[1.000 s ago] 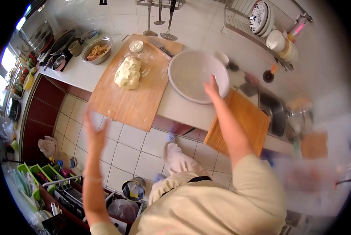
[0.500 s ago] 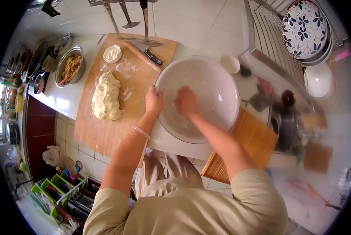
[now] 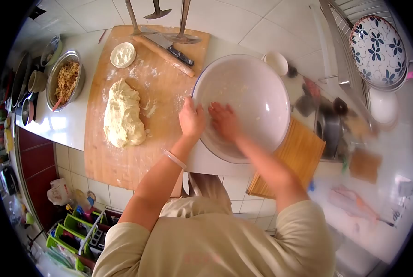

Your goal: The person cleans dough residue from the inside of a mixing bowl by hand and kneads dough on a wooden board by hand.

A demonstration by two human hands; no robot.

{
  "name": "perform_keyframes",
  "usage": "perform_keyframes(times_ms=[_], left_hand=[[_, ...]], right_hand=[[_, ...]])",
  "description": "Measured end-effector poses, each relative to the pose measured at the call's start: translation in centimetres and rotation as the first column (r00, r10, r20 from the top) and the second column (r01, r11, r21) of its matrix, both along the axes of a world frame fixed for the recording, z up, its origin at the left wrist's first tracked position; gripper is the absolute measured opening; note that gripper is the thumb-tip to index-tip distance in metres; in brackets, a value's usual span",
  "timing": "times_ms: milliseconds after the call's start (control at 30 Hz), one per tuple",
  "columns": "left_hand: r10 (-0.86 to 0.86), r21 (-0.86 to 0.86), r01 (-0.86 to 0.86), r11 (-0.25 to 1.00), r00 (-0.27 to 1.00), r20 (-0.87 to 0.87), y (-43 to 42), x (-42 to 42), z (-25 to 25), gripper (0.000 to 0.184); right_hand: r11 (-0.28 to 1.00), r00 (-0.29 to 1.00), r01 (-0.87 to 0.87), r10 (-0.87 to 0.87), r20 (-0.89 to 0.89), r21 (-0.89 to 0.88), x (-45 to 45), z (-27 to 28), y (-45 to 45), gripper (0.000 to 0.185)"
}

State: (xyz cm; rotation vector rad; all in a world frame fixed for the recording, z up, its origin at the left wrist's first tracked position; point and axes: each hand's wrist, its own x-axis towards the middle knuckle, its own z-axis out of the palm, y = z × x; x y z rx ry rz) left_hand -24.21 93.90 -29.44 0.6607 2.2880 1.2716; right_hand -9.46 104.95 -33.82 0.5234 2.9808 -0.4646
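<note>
My left hand point(image 3: 191, 119) is closed on the left rim of a large white basin point(image 3: 257, 92), thumb over the edge. Inside the basin, my right hand point(image 3: 224, 122) lies against the left inner wall, its fingers spread and slightly blurred. Small pale bits stick to the basin's inside. On a floury wooden board point(image 3: 158, 157) to the left rests a long lump of dough point(image 3: 124, 113). Behind the dough are a small bowl of flour point(image 3: 123, 55), a rolling pin point(image 3: 165, 55) and a knife with a black handle point(image 3: 180, 55).
A metal bowl of crumbly filling point(image 3: 67, 83) stands at far left with a pink-handled utensil in it. To the right lie a bamboo board point(image 3: 292, 157) and a small white cup point(image 3: 276, 63). Patterned plates point(image 3: 376, 51) sit in a rack; metal utensils point(image 3: 183, 23) hang behind.
The right hand's fingers have gone from curled to spread against the basin's wall. My left hand stays on the rim. The view has shifted slightly.
</note>
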Motion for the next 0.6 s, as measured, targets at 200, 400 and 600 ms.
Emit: perform_keyframes(times_ms=[200,400,600], left_hand=[[-0.043,0.003,0.044,0.999,0.999,-0.032,-0.4,0.0,-0.6,0.019],[0.016,0.029,-0.016,0.999,1.000,-0.001,0.1,0.3,0.2,0.019],[0.021,0.062,-0.023,0.998,0.999,0.030,-0.6,0.2,-0.1,0.021]], right_hand=[[0.899,0.897,0.420,-0.391,-0.208,0.121,-2.5,-3.7,3.9,0.053],[0.546,0.816,0.343,-0.576,-0.045,-0.764,-3.7,0.7,-5.8,0.049],[0.629,0.667,0.376,-0.694,-0.273,-0.680,-9.9,-5.5,-0.7,0.054]])
